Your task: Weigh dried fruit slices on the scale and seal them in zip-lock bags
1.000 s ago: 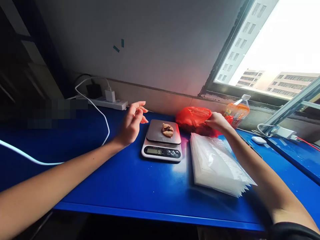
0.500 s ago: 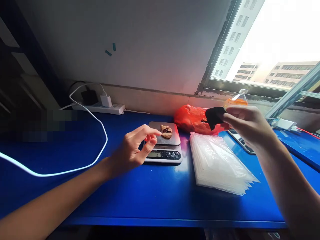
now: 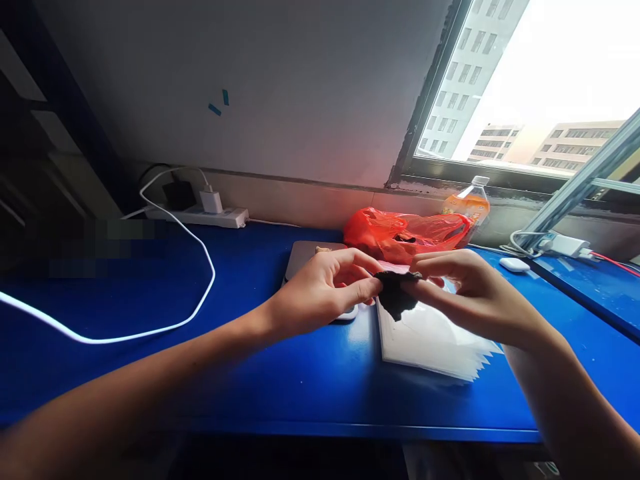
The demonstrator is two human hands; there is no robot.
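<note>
A dark, thin, crinkled piece of what looks like dried peel [image 3: 397, 300] hangs between my two hands. My left hand [image 3: 317, 290] pinches its left edge between thumb and fingers. Thumb and fingers of my right hand [image 3: 483, 297] are closed on its right side. Behind my left hand stands a kitchen scale [image 3: 305, 253], its display covered by that hand. On its pan only the top of a light brown piece [image 3: 323, 249] shows. Under the held piece and my right hand lies a stack of clear plastic bags [image 3: 425, 353].
A red plastic bag [image 3: 370, 233] with dark pieces inside sits against the wall beside an orange-labelled bottle [image 3: 477, 200]. A white cable [image 3: 213, 267] loops from a power strip [image 3: 227, 217] across the blue table [image 3: 300, 407]. Right lie a small white case [image 3: 514, 265] and a charger [image 3: 565, 245].
My right hand has brought the dark piece left and down over the plastic bags. My left hand has moved right from the scale and taken hold of the piece's other edge.
</note>
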